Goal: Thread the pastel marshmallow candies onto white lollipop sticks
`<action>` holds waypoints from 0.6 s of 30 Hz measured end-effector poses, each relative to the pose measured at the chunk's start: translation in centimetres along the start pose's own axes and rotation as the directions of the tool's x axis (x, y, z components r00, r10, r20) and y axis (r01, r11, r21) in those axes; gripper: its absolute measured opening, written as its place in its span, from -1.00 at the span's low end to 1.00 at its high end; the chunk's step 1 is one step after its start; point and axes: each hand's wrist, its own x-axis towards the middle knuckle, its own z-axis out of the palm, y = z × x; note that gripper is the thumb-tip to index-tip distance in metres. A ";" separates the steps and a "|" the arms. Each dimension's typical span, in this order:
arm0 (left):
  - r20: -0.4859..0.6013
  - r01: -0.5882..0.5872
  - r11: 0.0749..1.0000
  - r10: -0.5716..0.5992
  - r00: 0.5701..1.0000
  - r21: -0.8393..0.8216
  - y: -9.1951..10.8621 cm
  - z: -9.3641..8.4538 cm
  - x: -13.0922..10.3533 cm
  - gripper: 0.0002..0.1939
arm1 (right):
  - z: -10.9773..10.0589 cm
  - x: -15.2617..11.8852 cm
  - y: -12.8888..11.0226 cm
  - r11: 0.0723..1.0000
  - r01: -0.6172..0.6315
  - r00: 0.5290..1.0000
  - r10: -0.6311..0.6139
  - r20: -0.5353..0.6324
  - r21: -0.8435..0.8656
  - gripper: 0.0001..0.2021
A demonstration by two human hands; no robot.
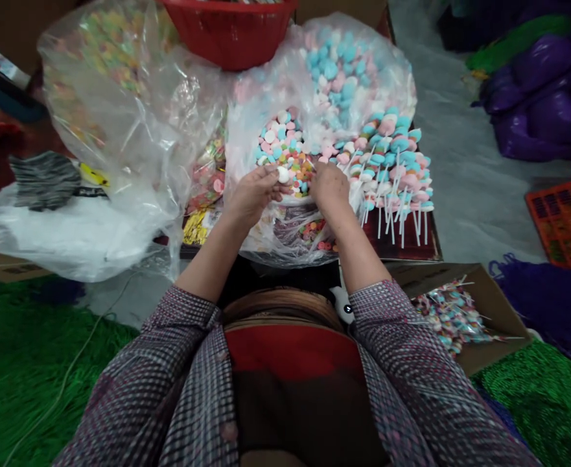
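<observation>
My left hand (258, 192) pinches a white round candy (283, 174) between thumb and fingers. My right hand (330, 184) is beside it with its fingers curled together over the candies; whatever it holds is too small to make out. Beneath and between both hands lie small orange, red and green candies (301, 170) in an open plastic bag. Pink, white and blue candies (279, 137) lie just beyond them. To the right, several sticks threaded with pink and blue candies (396, 162) are piled at the table's edge, their white ends pointing toward me.
A red basket (229, 32) stands at the back. Large plastic bags of candy (120, 71) fill the left and a bag of blue and pink candy (358, 65) the back right. A cardboard box (499, 311) with wrapped sticks sits lower right, near an orange crate (564, 220).
</observation>
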 end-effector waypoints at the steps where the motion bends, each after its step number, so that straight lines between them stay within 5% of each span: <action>1: 0.019 0.026 0.997 -0.025 0.999 -0.068 -0.2 0.1 -0.6 -0.95 | 0.1 0.1 0.3 1.000 -0.003 1.000 0.003 -0.011 0.011 -0.69; 9: 0.036 0.021 0.982 -0.014 0.999 -0.189 -2.3 0.4 -2.0 -0.91 | -0.5 -1.3 2.6 0.932 0.110 0.977 -0.037 -0.212 0.345 -0.81; 12: 0.069 -0.007 0.978 0.021 0.997 -0.207 -2.8 1.4 -2.1 -0.91 | -0.9 -3.2 2.2 0.803 0.171 0.977 -0.065 -0.202 0.571 -0.76; 18: 0.040 -0.084 0.984 0.091 0.995 -0.155 -3.7 2.7 -2.1 -0.93 | -0.2 -6.1 0.8 0.539 0.086 0.995 -0.011 -0.095 0.838 -0.74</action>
